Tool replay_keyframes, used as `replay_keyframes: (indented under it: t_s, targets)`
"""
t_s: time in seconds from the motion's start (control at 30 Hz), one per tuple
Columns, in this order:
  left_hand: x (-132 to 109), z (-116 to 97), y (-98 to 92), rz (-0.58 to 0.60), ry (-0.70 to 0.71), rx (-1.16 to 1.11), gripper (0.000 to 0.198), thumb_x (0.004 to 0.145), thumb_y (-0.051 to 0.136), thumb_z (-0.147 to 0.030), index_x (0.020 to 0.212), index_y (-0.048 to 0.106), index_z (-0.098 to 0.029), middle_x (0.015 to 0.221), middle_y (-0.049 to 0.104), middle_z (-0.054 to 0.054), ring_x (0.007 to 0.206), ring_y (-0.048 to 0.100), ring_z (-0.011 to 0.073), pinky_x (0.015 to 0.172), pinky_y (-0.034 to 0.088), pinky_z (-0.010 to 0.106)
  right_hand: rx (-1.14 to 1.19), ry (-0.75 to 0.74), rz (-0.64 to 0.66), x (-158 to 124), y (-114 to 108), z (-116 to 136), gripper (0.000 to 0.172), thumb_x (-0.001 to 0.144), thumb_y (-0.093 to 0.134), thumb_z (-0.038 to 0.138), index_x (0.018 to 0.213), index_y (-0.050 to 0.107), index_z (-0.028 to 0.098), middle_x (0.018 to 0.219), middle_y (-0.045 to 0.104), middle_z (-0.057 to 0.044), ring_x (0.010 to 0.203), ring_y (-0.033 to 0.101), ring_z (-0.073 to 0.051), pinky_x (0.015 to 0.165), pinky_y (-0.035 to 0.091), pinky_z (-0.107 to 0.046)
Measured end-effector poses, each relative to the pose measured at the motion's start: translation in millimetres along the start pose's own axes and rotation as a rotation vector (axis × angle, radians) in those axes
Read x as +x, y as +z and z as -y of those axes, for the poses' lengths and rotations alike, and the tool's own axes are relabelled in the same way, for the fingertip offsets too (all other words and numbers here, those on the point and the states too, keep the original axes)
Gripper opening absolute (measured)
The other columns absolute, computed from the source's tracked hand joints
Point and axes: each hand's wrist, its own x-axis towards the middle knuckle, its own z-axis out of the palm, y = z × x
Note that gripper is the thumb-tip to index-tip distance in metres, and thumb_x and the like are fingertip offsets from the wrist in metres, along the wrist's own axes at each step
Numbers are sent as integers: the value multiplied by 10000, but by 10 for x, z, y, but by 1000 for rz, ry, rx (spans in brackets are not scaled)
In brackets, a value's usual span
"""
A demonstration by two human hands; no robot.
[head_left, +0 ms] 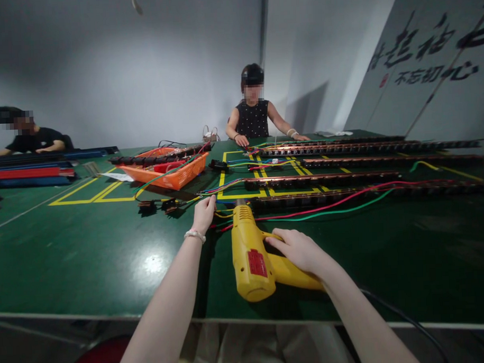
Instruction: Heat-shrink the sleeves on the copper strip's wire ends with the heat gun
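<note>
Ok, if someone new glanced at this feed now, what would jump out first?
The bright yellow heat gun lying near the table's front edge, with the right hand on its handle. Next, the left hand on the coloured wires just beyond, and the orange basket further back left.

Heat gun (252, 250): yellow body, red label on its side, lying on its side, metal nozzle pointing away from the grip toward the wires. Handle runs right, under the grip of the right hand (298, 249); black cord trails off behind it.

Wires (222, 188): bundle of red, blue, green, yellow strands, loose ends just ahead of the nozzle, under the left hand (204, 210) fingertips.
</note>
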Motion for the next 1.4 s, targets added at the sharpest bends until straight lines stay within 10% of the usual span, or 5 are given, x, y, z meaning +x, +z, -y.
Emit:
replay_keyframes:
  t_s: [0.57, 1.4]
  targets:
    - [14, -90, -57, 34, -76, -34, 414, 816, 411, -464, 518, 412, -176, 505, 364, -30, 559, 325, 104, 547, 254, 244, -66, -72, -45, 155, 232, 550, 402, 957, 310, 472, 864, 601, 210, 915, 696, -79, 839, 642, -234, 594, 342, -286]
    - [-56, -59, -29, 77, -109, -69, 443, 852, 372, -509, 555, 461, -193, 407, 493, -14, 435, 471, 126, 521, 342, 246, -53, -40, -102, -57, 80, 182, 361, 950, 376, 422, 861, 656, 214, 876, 694, -48, 870, 597, -225, 703, 309, -317]
